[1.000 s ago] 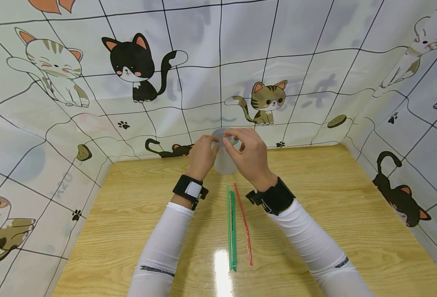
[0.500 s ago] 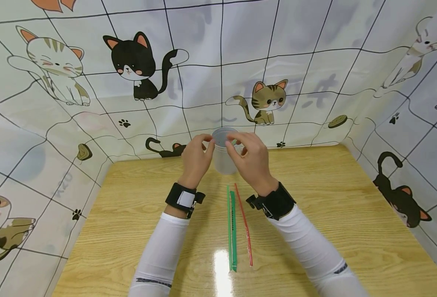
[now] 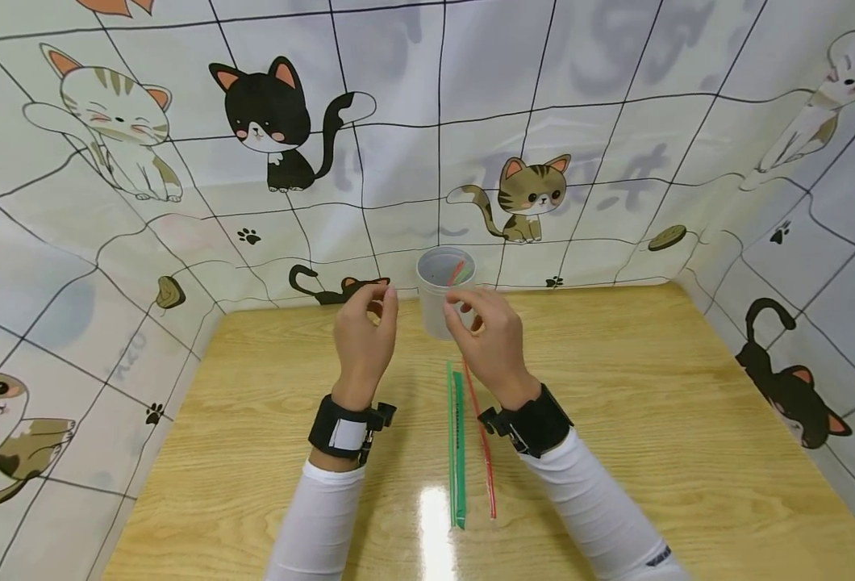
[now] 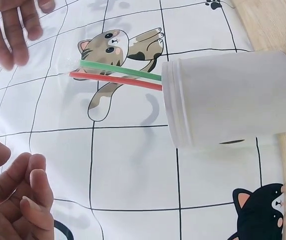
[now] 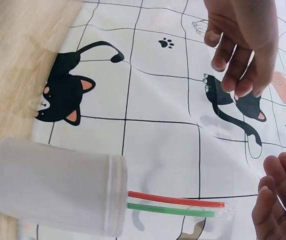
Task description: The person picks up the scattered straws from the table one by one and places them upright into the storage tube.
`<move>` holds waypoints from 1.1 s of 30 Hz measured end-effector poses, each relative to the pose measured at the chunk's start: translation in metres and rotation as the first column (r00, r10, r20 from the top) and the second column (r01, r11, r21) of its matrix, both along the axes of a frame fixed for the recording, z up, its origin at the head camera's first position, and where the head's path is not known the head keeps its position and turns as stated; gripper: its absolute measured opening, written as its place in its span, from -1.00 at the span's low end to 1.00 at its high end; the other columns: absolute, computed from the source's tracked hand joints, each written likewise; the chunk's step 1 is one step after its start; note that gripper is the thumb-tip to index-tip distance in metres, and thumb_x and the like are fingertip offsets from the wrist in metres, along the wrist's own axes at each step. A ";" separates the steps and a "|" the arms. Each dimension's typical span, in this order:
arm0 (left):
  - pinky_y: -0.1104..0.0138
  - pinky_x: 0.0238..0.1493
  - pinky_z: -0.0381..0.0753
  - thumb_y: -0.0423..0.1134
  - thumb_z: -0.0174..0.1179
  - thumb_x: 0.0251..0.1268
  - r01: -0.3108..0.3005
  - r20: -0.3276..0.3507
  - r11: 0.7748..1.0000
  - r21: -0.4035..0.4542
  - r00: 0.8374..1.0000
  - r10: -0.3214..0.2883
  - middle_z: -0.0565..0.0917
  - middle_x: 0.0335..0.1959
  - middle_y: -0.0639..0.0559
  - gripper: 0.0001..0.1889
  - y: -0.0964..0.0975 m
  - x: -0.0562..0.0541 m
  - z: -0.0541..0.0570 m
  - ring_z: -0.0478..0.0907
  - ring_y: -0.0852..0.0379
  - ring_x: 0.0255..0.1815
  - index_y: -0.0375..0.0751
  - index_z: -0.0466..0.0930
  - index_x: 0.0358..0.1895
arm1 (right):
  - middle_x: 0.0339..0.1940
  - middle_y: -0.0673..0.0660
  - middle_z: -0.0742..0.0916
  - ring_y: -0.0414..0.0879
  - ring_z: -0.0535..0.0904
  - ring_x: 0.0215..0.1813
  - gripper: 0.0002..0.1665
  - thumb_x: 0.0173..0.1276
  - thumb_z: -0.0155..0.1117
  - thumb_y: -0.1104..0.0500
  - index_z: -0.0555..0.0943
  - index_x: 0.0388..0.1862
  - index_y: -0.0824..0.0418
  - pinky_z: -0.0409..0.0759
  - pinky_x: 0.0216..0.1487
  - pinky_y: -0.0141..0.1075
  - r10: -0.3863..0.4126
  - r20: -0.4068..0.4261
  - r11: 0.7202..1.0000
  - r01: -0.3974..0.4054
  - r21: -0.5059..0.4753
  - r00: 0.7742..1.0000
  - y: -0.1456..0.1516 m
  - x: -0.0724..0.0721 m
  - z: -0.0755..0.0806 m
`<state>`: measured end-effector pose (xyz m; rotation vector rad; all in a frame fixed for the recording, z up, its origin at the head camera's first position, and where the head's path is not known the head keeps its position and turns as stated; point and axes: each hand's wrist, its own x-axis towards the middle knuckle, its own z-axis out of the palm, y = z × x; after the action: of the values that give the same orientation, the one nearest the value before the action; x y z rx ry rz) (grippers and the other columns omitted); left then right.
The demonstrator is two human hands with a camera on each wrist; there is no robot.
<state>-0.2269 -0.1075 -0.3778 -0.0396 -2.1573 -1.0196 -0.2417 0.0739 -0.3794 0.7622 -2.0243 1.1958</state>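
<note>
A whitish plastic cup (image 3: 433, 311) stands upright at the back of the table. A red straw (image 4: 115, 80) and a green straw (image 4: 123, 70) stick out of its mouth, seemingly in clear wrapping. My left hand (image 3: 364, 343) is left of the cup, apart from it, with loosely bent fingers and nothing held. In front of the cup's right side is my right hand (image 3: 493, 339), its fingers also loosely bent and without a thing between them; in the right wrist view its fingertips (image 5: 271, 167) are apart from the straws.
Between the forearms lie a light green straw (image 3: 451, 444), a dark green wrapped straw (image 3: 460, 452) and a red straw (image 3: 484, 452), lengthwise on the wooden table (image 3: 253, 452). A cat-printed sheet (image 3: 398, 177) rises behind the table and at both sides.
My left hand has drawn away from the cup, left and toward me. My right hand has come slightly down off the rim, and the straws in the cup now show clearly.
</note>
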 end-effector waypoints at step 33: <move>0.40 -0.51 0.37 -0.25 0.18 0.46 -0.041 0.013 0.999 0.024 0.999 0.040 0.77 -0.35 -0.13 -0.81 -0.002 0.035 -0.019 0.65 0.01 -0.48 -0.26 0.75 -0.21 | -0.22 0.24 0.79 0.04 0.62 -0.27 -0.86 0.37 0.35 0.31 0.73 -0.12 0.31 0.50 -0.42 -0.29 -0.018 0.114 0.997 0.026 -0.068 0.993 0.004 0.015 -0.041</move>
<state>-0.1921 -0.1094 -0.3967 0.0219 -2.1476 -1.0251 -0.2266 0.0776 -0.4205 0.6500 -2.0650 1.3164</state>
